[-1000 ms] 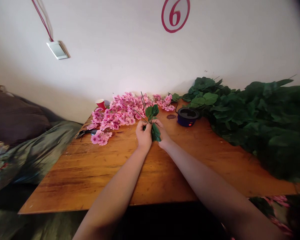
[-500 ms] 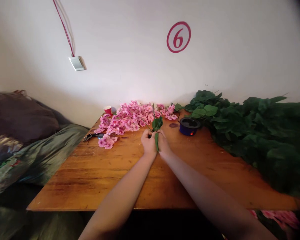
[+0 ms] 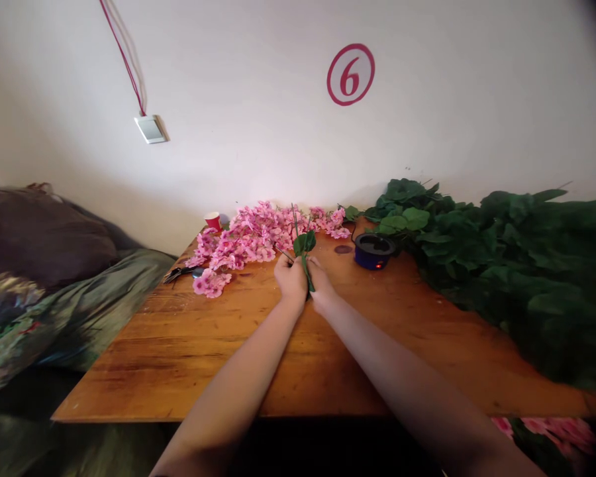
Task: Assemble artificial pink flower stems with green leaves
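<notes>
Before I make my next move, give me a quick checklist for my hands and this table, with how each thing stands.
1. Left hand closed on the leafy stems: ok.
2. Right hand closed on the same stems: ok.
3. Lower stem ends gathered evenly: cannot tell, the hands hide them.
4. Blue pot apart from both hands: ok, tabletop shows between.
5. Red light on the pot lit: ok.
6. Stems not touching the pink flowers: cannot tell, they overlap in this view.
</notes>
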Tool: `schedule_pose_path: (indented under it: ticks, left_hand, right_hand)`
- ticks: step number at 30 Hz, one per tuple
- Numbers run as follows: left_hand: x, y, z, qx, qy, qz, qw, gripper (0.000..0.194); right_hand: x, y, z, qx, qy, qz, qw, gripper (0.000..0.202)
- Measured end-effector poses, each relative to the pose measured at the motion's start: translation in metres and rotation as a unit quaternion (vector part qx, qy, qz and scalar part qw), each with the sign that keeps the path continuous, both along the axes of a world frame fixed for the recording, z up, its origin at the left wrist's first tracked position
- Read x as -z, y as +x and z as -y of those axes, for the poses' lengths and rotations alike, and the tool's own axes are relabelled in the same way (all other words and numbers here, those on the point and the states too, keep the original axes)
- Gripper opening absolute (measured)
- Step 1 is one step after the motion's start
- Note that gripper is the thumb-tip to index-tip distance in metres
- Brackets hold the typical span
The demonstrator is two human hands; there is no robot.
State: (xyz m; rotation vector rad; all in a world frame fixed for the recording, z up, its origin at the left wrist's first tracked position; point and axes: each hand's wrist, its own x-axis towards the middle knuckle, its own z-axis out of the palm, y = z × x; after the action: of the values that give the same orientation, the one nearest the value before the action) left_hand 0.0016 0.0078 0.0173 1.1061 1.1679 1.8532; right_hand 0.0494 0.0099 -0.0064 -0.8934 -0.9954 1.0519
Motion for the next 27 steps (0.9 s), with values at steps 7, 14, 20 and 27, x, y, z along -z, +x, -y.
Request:
schedule_pose_path:
  ticks: [7,14,20,27]
  left_hand:
    - [0.012,-0.015,0.003,0.027,0.031,0.005,0.999,0.019]
    - [0.017,-0.011,0.017,0.036,0.086,-0.088,0.992,0.007]
    - [0.011,-0.017,0.018,-0.030,0.111,-0.163,0.980,0.005]
    - [0.010,-0.016,0.011,0.039,0.070,-0.093,0.992,0.003]
  right_hand:
    - [-0.009,-0.011,0.018,-0.038,-0.053,-0.113,0.991,0.023]
    - [-0.012,-0.003,0.018,-0.005,-0.047,-0.176,0.983,0.028]
    - [-0.015,-0.009,0.028,0.073,-0.027,-0.157,0.984,0.029]
    - [-0.003,-0.010,0.026,0.097,0.002,-0.079,0.992,0.025]
